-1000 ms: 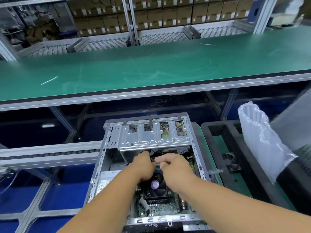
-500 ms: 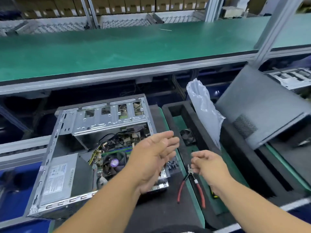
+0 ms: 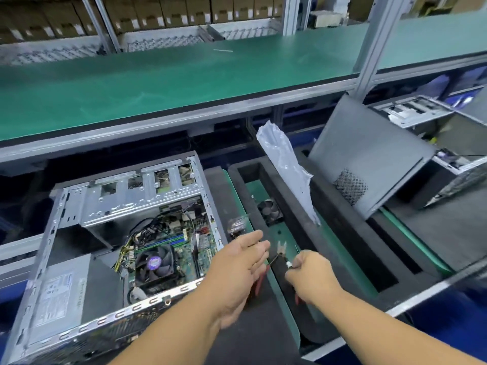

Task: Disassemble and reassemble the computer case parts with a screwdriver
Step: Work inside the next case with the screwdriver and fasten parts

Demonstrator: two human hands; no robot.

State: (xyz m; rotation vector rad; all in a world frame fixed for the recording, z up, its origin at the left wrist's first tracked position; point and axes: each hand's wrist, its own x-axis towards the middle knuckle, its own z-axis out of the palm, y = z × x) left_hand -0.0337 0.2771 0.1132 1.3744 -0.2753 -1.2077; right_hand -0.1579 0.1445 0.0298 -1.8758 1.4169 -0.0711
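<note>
Lying open on its side, the computer case (image 3: 126, 233) sits on the left part of the tabletop (image 3: 237, 338), with its fan and green board showing inside. Both hands are off to the right of it, past its near right corner.

The left hand (image 3: 237, 267) is flat and loose, fingers straight, holding nothing. It is the nearer one to the case, just beside the edge. The right hand (image 3: 308, 272) pinches a small white thing (image 3: 289, 264) between its fingers; it is too small to tell what it is, maybe a tiny part from the case.

A pair of pliers (image 3: 281, 250) lies between the two hands, partly hidden by them. Its metal tip points away from the person and its red handles point back toward them. No screwdriver can be seen anywhere.

My guess is that the small thing will be put down in the black foam tray (image 3: 329, 248), which lies right ahead of the right hand.
</note>
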